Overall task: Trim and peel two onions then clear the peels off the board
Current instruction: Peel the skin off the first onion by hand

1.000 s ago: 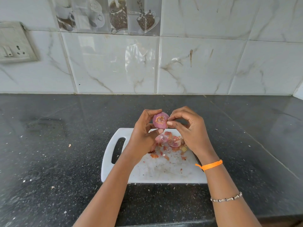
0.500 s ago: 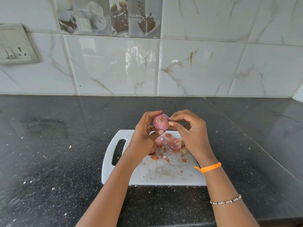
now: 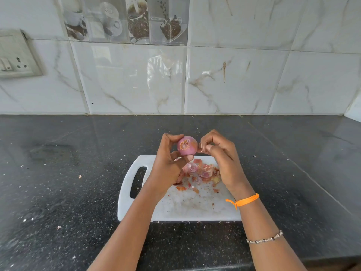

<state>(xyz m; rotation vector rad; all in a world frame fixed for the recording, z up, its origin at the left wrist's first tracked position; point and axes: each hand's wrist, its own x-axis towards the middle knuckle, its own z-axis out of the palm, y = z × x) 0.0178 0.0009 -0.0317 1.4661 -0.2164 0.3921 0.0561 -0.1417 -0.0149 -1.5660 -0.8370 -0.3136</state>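
Observation:
My left hand (image 3: 168, 163) holds a small pink onion (image 3: 187, 146) above the far edge of the white cutting board (image 3: 175, 208), its trimmed end facing me. Fingers and thumb curl round the onion. My right hand (image 3: 220, 159) is beside the onion on its right, its fingertips pinched together at the onion's side, seemingly on a thin bit of skin. A heap of pink and brown onion peels (image 3: 203, 171) lies on the far half of the board, between my wrists. A second onion cannot be made out.
The board lies on a dark speckled stone counter (image 3: 58, 182) with small peel scraps scattered on it. A marble-tiled wall (image 3: 136, 79) rises behind, with a switch socket (image 3: 13, 59) at the left.
My right fingertips have drawn slightly off the onion to its right side. The left hand has turned the onion a little and keeps holding it.

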